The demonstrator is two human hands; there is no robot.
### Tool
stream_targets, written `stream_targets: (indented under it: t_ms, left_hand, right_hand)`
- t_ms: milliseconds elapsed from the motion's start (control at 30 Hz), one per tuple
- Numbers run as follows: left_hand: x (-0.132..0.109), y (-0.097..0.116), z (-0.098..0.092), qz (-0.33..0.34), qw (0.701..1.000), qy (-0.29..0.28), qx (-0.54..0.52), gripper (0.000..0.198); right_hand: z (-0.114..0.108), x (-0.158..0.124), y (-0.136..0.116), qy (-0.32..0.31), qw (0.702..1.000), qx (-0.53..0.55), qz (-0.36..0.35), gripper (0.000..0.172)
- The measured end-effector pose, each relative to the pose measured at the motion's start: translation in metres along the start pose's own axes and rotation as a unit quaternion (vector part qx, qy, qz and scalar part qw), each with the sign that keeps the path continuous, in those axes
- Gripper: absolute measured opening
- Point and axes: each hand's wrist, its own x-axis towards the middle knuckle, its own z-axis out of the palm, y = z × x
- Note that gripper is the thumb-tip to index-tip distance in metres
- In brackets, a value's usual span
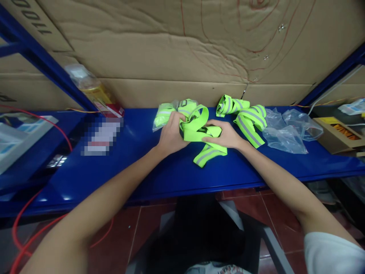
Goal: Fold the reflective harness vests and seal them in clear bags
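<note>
A neon green reflective strap (199, 131) with grey stripes lies bunched on the blue shelf (148, 171) in front of me. My left hand (170, 134) is closed round its left side. My right hand (225, 135) presses and grips its right side, fingers curled over the band. One strap end (209, 154) trails toward me below the hands. Another loose green strap (245, 116) lies just behind my right hand. A bagged green strap (168, 112) sits behind my left hand.
Empty clear plastic bags (288, 131) lie to the right, beside an open cardboard box (336, 135). A wrapped bottle (91, 89) leans at the back left by a blurred label (102, 135). Cardboard lines the wall behind. A red cable (28, 236) hangs at the lower left.
</note>
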Motion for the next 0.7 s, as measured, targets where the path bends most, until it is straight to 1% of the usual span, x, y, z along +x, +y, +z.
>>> stream_targets:
  t_ms: [67,100,167,200,233,300,367,400,433,500,567,633,700]
  left_hand:
    - [0.004,0.001,-0.008,0.043,0.998,-0.051,0.01,0.067]
    - [0.005,0.0,-0.012,0.069,0.995,-0.073,0.012,0.071]
    - [0.005,-0.002,-0.019,0.11,0.989,-0.094,0.017,0.073]
    - [0.004,-0.003,-0.021,0.12,0.989,-0.087,0.019,0.073]
    - [0.002,-0.004,-0.022,0.122,0.99,-0.069,0.02,0.074]
    - [-0.002,-0.003,-0.022,0.113,0.993,-0.01,0.018,0.078]
    - [-0.004,0.003,-0.022,0.095,0.994,0.047,0.019,0.077]
    - [-0.004,0.007,-0.022,0.091,0.994,0.059,0.019,0.076]
    - [-0.003,0.011,-0.023,0.089,0.994,0.059,0.015,0.073]
    - [0.0,0.018,-0.023,0.084,0.996,0.03,-0.009,0.068]
    - [0.002,0.022,-0.024,0.062,0.996,-0.019,-0.06,0.067]
    - [0.002,0.024,-0.024,0.035,0.992,-0.059,-0.107,0.066]
    - [0.003,0.026,-0.026,0.019,0.986,-0.077,-0.145,0.065]
  right_hand:
    - [-0.001,0.0,0.004,0.028,0.999,-0.031,0.0,0.039]
    - [-0.002,0.001,0.005,0.035,0.999,-0.039,-0.009,0.034]
    - [-0.005,0.002,0.008,0.038,0.997,-0.058,-0.042,0.026]
    - [-0.007,0.003,0.009,0.036,0.995,-0.069,-0.061,0.022]
    - [-0.008,0.003,0.009,0.03,0.993,-0.08,-0.077,0.02]
    - [-0.01,0.003,0.007,0.006,0.992,-0.086,-0.095,0.021]
    - [-0.01,0.002,0.002,-0.028,0.993,-0.059,-0.096,0.026]
    - [-0.01,0.002,-0.001,-0.045,0.994,-0.035,-0.092,0.027]
    - [-0.01,0.001,-0.004,-0.061,0.995,-0.006,-0.085,0.027]
    - [-0.009,0.001,-0.01,-0.092,0.992,0.048,-0.065,0.025]
    - [-0.008,0.002,-0.013,-0.109,0.989,0.088,-0.041,0.027]
    - [-0.008,0.003,-0.013,-0.105,0.987,0.117,-0.009,0.034]
    - [-0.008,0.004,-0.01,-0.086,0.988,0.129,0.024,0.04]
